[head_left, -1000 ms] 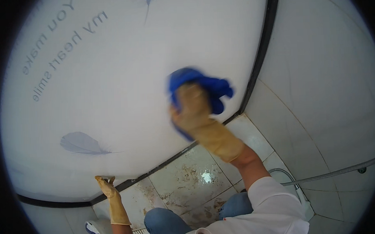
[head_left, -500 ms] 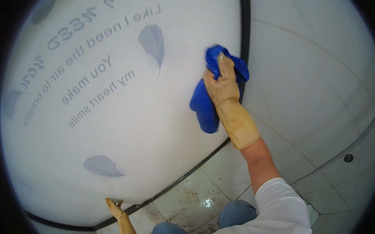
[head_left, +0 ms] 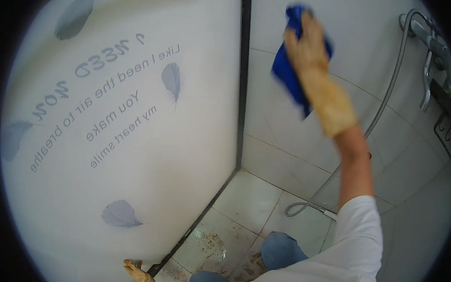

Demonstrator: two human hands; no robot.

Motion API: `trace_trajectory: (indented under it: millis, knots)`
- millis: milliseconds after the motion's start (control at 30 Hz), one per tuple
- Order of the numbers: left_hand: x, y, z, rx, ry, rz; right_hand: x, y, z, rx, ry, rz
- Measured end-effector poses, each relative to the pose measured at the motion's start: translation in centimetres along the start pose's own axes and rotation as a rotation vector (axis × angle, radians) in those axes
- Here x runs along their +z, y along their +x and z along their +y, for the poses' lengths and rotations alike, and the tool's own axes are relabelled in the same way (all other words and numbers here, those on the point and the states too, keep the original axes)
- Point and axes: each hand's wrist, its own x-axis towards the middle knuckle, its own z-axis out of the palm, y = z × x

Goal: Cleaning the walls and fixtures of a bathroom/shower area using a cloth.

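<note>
My right hand (head_left: 309,48), in a yellow rubber glove, is closed on a blue cloth (head_left: 288,71) against or just in front of the pale tiled wall on the right. Hand and cloth are a little smeared by motion. My left hand (head_left: 136,272), gloved too, is low at the left beside the bottom of a frosted glass panel (head_left: 176,157). Its fingers look apart, with nothing visible in them. Grey feathers and mirrored lettering decorate that panel, and a black strip (head_left: 241,85) edges it.
A chrome shower mixer (head_left: 433,44) is on the wall at the right, its metal hose (head_left: 394,78) hanging to the floor. A dark wire rack (head_left: 446,138) is below it. Brown dirt marks the tiled floor (head_left: 209,241) by my knees (head_left: 281,251).
My right hand has moved with the blue cloth from the glass panel, up and right, to the tiled wall. The view has turned right, bringing in the shower mixer and hose.
</note>
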Motion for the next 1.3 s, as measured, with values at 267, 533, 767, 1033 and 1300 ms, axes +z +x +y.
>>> trace_trajectory:
  millis: [267, 533, 767, 1033, 1300]
  knots:
    - [-0.6, 0.1, -0.9, 0.043, -0.047, -0.032, -5.9, 8.7, -4.1, -0.299, -0.73, -0.445]
    - [-2.0, 1.7, -2.1, 0.052, -0.061, -0.038, 14.8, -24.9, 6.6, -0.476, -0.029, -0.476]
    - [-4.5, 0.1, 2.6, 0.119, 0.073, 0.008, 18.7, -47.7, 3.5, 0.155, 1.622, -0.548]
    - [-2.6, 0.5, 0.9, 0.033, 0.027, -0.034, 16.8, -62.2, 15.9, 0.29, 1.195, -1.349]
    - [-1.7, 0.7, -0.3, 0.059, -0.018, -0.076, 6.8, -44.8, 13.0, 0.31, 1.22, -1.005]
